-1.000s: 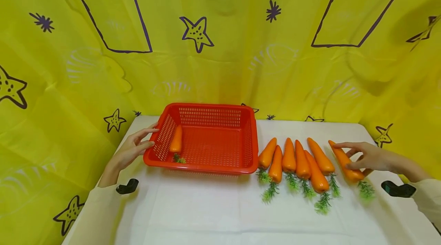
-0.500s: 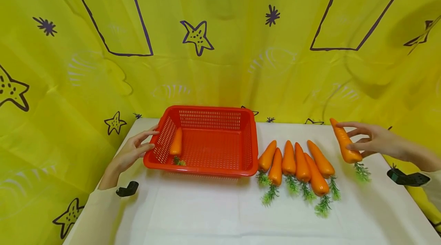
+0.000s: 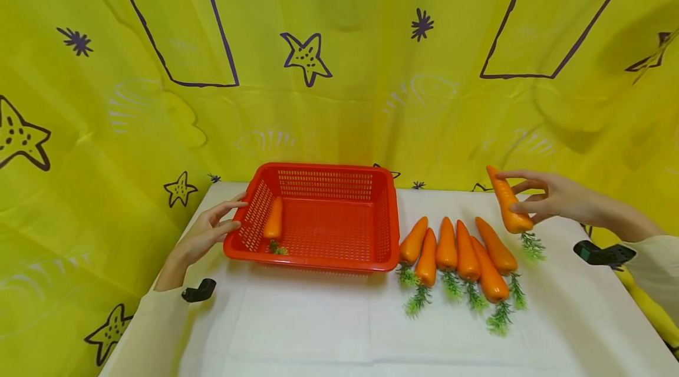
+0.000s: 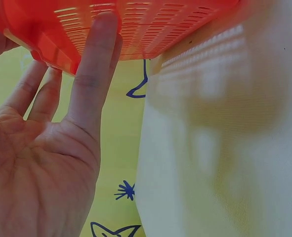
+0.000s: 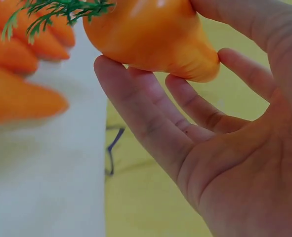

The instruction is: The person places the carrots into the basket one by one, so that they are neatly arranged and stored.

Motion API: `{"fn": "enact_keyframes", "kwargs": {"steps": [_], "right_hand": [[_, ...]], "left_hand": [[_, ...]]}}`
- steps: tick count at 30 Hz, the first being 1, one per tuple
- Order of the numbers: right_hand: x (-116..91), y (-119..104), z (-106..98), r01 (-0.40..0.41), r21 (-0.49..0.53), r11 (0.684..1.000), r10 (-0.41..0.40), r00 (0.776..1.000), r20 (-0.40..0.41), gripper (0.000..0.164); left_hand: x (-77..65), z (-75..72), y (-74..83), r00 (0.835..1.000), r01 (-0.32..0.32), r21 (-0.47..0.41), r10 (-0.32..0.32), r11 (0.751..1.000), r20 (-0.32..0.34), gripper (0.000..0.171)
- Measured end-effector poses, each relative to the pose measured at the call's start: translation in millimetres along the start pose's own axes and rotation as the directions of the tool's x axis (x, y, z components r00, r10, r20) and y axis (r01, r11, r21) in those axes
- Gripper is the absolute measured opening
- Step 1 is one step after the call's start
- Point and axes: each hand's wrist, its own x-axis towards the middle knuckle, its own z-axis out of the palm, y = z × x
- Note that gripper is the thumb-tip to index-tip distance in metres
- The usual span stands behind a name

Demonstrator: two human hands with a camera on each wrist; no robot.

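Note:
An orange toy carrot (image 3: 510, 203) with green leaves hangs in the air at the right, its tip toward the back wall. My right hand (image 3: 557, 199) pinches it between thumb and fingertips; the right wrist view shows fingertips along the held carrot's side (image 5: 146, 34). My left hand (image 3: 208, 231) rests on the left side of a red plastic basket (image 3: 313, 263), its fairly straight fingers spread at the rim and outer wall. In the left wrist view, one finger (image 4: 94, 74) lies against the basket's slotted wall (image 4: 155, 24). A single carrot (image 3: 273, 219) lies inside the basket, near its left wall.
Several more carrots (image 3: 447, 247) lie in a fanned row just right of the basket, leaves toward the front. They rest on a white-covered table (image 3: 318, 324). A yellow patterned curtain (image 3: 339, 118) closes off the back and sides.
My right hand has lifted the rightmost carrot off the table, then moved it left toward the row. The left hand and basket have stayed in place.

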Motion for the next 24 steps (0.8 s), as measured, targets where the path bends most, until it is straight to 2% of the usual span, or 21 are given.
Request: {"fn": "enact_keyframes", "kwargs": {"steps": [5,12,17,24], "right_hand": [[24,-30,5,0.049,0.023,0.999,-0.05,0.998,0.044,0.07],[63,-77,20,0.072,0.011,0.997,-0.073,0.991,0.113,0.074],[92,-104,37,0.112,0.023,0.993,-0.114,0.978,0.173,0.075],[135,-129,67,0.183,0.078,0.98,-0.197,0.95,0.243,0.074]], "left_hand": [[0.6,0.8,-0.4,1.0,0.001,-0.009,-0.001,1.0,0.0,0.045],[0.8,0.6,-0.6,1.0,-0.004,-0.007,0.004,1.0,0.003,0.046],[0.7,0.0,-1.3,1.0,-0.001,-0.021,0.001,1.0,0.004,0.045],[0.2,0.1,-0.3,1.0,-0.01,-0.017,0.01,1.0,-0.001,0.046]]}}
